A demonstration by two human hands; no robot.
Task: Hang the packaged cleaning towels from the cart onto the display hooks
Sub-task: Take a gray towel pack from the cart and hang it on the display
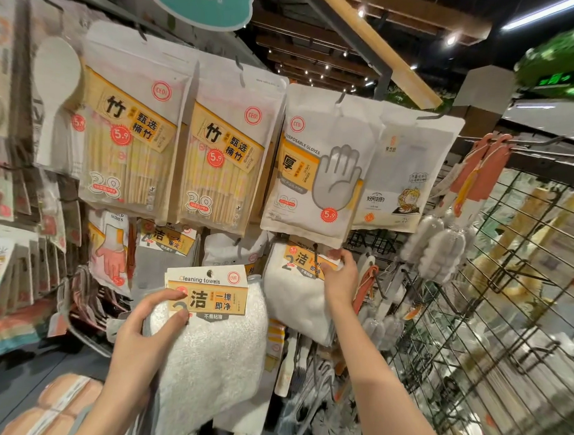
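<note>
My left hand (145, 339) grips a stack of white cleaning towels (214, 339) by the left edge, thumb on the orange and white header card. The stack is held up in front of the display, below the chopstick packs. My right hand (339, 278) reaches up to a white towel pack (295, 293) that hangs on a dark display hook (315, 256). Its fingers pinch the right edge of that pack's orange card, just under the disposable gloves pack. The cart is out of view.
Bamboo chopstick packs (131, 144) and a disposable gloves pack (317, 172) hang in the row above. A wire grid panel (492, 308) with brushes (442, 247) stands to the right. Grey towel packs (166, 245) and rubber gloves hang to the left.
</note>
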